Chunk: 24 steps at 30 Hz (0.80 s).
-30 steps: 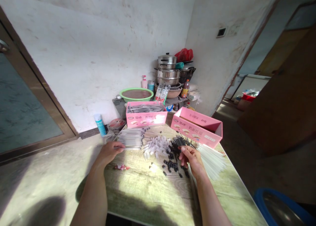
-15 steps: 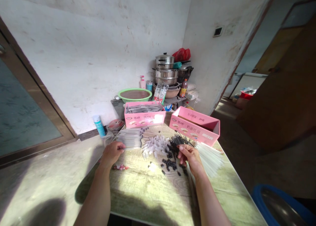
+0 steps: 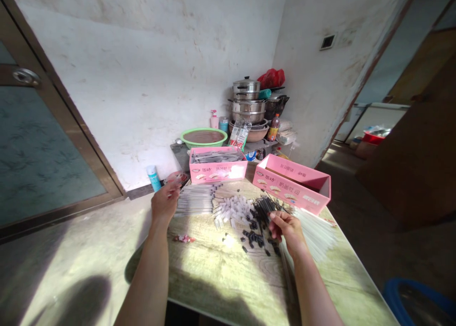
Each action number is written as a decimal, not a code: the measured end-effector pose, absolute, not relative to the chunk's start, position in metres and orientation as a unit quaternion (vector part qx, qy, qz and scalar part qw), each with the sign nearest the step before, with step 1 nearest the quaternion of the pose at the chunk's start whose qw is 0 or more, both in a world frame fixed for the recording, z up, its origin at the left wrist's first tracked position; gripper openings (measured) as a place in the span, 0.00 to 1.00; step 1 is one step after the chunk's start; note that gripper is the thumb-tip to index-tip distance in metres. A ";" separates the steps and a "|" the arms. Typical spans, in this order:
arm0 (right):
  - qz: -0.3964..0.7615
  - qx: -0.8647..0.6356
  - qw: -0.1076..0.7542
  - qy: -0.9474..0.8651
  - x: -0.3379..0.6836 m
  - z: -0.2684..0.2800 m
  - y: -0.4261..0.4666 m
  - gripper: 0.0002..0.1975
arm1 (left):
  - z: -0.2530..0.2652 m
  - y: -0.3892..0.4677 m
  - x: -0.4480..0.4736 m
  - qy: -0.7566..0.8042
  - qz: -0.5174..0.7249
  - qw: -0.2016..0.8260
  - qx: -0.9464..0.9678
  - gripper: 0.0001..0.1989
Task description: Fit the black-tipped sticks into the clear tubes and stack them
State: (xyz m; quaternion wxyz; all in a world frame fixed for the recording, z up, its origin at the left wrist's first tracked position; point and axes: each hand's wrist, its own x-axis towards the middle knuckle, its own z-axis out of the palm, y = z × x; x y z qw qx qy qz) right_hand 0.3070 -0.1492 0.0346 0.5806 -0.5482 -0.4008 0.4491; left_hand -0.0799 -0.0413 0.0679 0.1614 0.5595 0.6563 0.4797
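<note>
My left hand (image 3: 164, 206) is raised at the left ends of a row of clear tubes with dark tips (image 3: 195, 200). Its fingers look stretched out, slightly blurred, with nothing visible in them. My right hand (image 3: 289, 231) is closed, thumb against fingers, beside a bundle of thin black sticks (image 3: 264, 207); what it pinches, if anything, is too small to make out. White translucent caps (image 3: 235, 209) are heaped between the hands. Small black caps (image 3: 253, 239) lie scattered nearer me. Long clear tubes (image 3: 315, 233) fan out to the right, partly behind my right hand.
Two pink boxes stand at the back: the left box (image 3: 218, 172) holds grey-tipped sticks, the right box (image 3: 292, 187) is angled. Behind them are a green basin (image 3: 203, 137) and stacked pots (image 3: 247, 110). A blue spray can (image 3: 154, 178) is left of the wooden table (image 3: 221, 273).
My left hand has left the near edge of the tube row, moving up and away, its fingers extending. My right hand stays by the black sticks. The whole view has shifted, putting things further right.
</note>
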 end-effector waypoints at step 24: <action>0.104 -0.828 0.170 -0.524 0.342 0.020 -0.150 0.06 | 0.021 -0.071 0.069 0.442 0.323 0.240 0.802 0.11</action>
